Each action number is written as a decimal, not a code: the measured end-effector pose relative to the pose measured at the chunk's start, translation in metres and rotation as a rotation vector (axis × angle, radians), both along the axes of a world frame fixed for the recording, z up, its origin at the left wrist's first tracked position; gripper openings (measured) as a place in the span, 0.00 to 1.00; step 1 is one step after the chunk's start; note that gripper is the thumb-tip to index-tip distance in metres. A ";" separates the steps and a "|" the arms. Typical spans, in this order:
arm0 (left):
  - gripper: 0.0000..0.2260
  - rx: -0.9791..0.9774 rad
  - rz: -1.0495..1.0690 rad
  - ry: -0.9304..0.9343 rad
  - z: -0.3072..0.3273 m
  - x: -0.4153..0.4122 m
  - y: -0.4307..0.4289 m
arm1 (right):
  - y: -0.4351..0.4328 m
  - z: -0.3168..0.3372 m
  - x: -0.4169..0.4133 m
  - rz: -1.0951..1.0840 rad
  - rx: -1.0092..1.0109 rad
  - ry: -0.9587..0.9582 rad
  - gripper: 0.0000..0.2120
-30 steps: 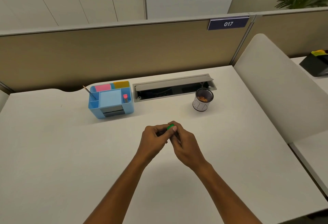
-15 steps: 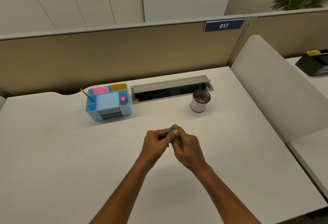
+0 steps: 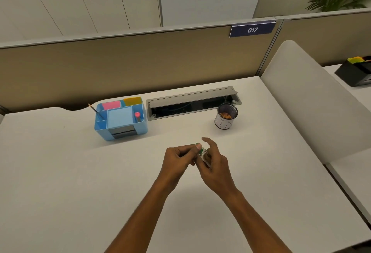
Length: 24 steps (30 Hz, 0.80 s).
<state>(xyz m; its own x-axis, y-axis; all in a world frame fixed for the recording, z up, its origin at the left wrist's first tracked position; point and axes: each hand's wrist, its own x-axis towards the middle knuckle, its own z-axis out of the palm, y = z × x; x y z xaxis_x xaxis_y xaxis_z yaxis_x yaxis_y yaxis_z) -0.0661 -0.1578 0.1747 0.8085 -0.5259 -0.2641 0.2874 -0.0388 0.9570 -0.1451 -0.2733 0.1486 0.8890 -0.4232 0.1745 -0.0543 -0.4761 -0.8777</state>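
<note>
small green and white tube point(image 3: 202, 153), tilted, green end up, held mid-air

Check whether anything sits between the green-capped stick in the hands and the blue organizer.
Nothing visible does. The left hand and right hand both hold the green-capped stick, and only bare desk lies between it and the blue organizer.

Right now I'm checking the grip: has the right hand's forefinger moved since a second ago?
Yes. The right hand has lifted its forefinger off the green-capped tube, stretching toward the mesh cup.
</note>
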 end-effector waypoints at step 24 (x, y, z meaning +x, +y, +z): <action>0.09 -0.256 0.186 0.477 -0.024 0.047 -0.053 | -0.074 -0.022 0.035 -0.112 0.324 0.045 0.10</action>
<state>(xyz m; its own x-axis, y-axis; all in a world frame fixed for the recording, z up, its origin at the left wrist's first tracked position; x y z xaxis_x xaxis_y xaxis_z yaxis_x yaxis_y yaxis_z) -0.0193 -0.2112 0.1505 0.7162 -0.4813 -0.5054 0.6696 0.2698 0.6919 -0.1106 -0.3477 0.1262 0.8376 -0.5457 -0.0233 -0.1324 -0.1616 -0.9779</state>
